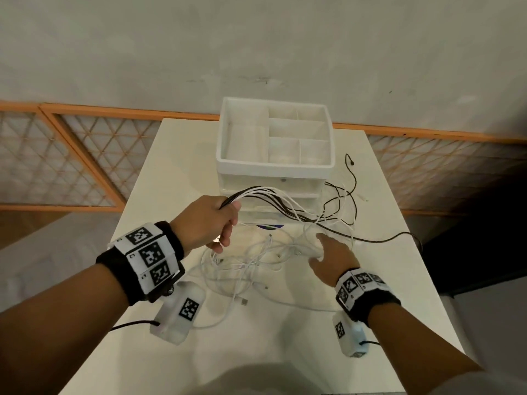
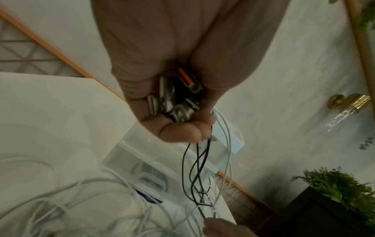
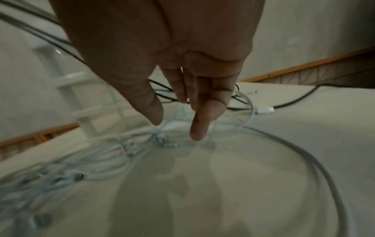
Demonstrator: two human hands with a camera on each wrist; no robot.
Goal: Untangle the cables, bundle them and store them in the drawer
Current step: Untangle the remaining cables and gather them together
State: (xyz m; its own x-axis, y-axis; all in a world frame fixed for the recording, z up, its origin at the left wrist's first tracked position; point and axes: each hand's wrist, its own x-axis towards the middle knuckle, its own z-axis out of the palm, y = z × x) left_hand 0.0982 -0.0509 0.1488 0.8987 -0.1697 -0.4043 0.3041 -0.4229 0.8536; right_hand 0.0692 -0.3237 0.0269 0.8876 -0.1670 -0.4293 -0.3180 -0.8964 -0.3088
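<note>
My left hand (image 1: 212, 220) is raised above the white table (image 1: 385, 280) and grips a bunch of black and white cables (image 1: 273, 199) by their plug ends (image 2: 176, 97). The strands trail right and down in front of the white drawer unit (image 1: 273, 178). A loose tangle of white cables (image 1: 251, 266) lies on the table below. My right hand (image 1: 328, 256) hovers over that tangle with straight fingers (image 3: 199, 126) pointing down at the strands, holding nothing. One black cable (image 1: 393, 238) runs off to the right edge.
The drawer unit carries an open tray with compartments (image 1: 275, 135) on top. A white plug (image 3: 263, 110) lies at the right. A wall and an orange-framed lattice panel (image 1: 57, 158) stand behind the table. Bare table surface lies near me.
</note>
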